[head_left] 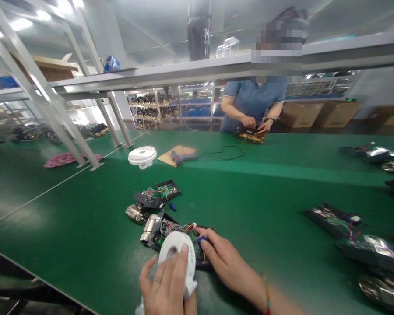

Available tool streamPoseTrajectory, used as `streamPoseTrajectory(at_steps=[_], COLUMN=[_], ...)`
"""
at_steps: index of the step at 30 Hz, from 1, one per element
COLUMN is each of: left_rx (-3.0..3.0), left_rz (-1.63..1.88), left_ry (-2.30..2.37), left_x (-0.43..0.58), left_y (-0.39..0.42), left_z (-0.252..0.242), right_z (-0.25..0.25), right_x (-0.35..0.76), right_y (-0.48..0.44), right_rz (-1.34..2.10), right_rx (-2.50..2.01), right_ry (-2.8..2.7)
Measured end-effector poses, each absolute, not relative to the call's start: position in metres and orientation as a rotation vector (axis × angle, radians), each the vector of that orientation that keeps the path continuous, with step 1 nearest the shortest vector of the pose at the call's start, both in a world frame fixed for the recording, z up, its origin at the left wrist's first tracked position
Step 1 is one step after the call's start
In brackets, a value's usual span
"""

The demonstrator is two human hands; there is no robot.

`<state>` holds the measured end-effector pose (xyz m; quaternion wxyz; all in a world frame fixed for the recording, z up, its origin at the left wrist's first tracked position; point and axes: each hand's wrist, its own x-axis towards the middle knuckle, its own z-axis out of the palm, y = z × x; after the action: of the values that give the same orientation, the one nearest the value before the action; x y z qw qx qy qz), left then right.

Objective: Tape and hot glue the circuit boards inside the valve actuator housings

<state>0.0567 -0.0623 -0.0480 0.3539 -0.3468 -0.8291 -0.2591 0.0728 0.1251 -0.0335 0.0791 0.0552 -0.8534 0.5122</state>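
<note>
At lower centre, the left hand (166,286) is gripping a white tape roll (177,258) just left of the right hand (221,260), whose fingertips are pinching a blue part (202,239) on the open lock assembly (170,234).

I see a green desk (249,197) carrying an opened device (160,229) under my fingers (203,245), a second circuit unit (157,194) just beyond them, and white tape rolls (142,155) farther off.

Bright ceiling lights (42,13) glare at upper left, sheening the green counter (85,218). Wide-angle distortion bends the edges; the right side and far background are blurred.
</note>
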Motion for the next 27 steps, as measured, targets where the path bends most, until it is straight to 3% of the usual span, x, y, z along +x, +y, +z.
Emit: streamPoseTrajectory(at_steps=[8,27], left_rx=[-0.92,-1.169], left_rz=[-0.63,-0.089], left_ry=[-2.231,-2.381], left_x=[0.04,0.019], left_y=[-0.055,-0.063], left_z=[-0.03,-0.023], right_z=[-0.035,-0.043], right_x=[0.069,0.078], right_y=[0.13,0.126], right_rz=[1.653,1.719], right_rx=[0.126,0.172], right_ry=[-2.427,-2.153])
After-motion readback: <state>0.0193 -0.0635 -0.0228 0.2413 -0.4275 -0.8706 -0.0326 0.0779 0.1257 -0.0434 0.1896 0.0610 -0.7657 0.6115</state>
